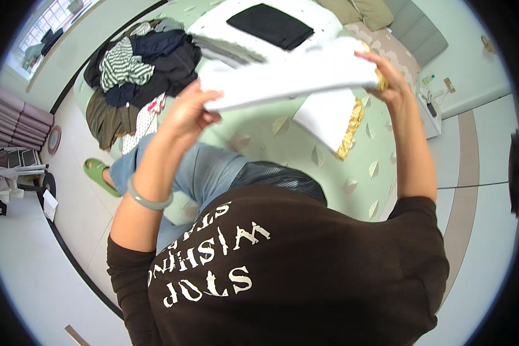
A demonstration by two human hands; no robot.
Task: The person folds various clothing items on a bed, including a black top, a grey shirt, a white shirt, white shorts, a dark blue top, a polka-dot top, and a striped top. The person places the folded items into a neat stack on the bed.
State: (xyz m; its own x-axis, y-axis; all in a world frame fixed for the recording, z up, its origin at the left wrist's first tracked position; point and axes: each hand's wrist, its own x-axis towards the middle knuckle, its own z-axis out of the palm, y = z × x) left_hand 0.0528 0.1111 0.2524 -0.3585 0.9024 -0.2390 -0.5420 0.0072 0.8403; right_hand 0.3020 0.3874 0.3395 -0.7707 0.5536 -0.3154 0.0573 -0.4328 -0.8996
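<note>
A white garment (281,80) with gold trim is stretched between my two hands above the bed, folded into a long strip and slightly blurred. My left hand (188,110) grips its plain end. At the other end, my right hand (386,78) pinches the gold-trimmed edge. Beneath the strip shows a white panel (326,114) with a gold sequin-like border (350,134); whether it joins the held piece I cannot tell. The pale green bedsheet (264,134) with a leaf print spreads under both hands.
Rumpled dark clothes (164,65) with a striped top (123,67) are heaped at the left. Beyond the garment, a folded black cloth (270,26) lies on white bedding (212,28). A white nightstand (430,121) stands at the right. I sit on the bed.
</note>
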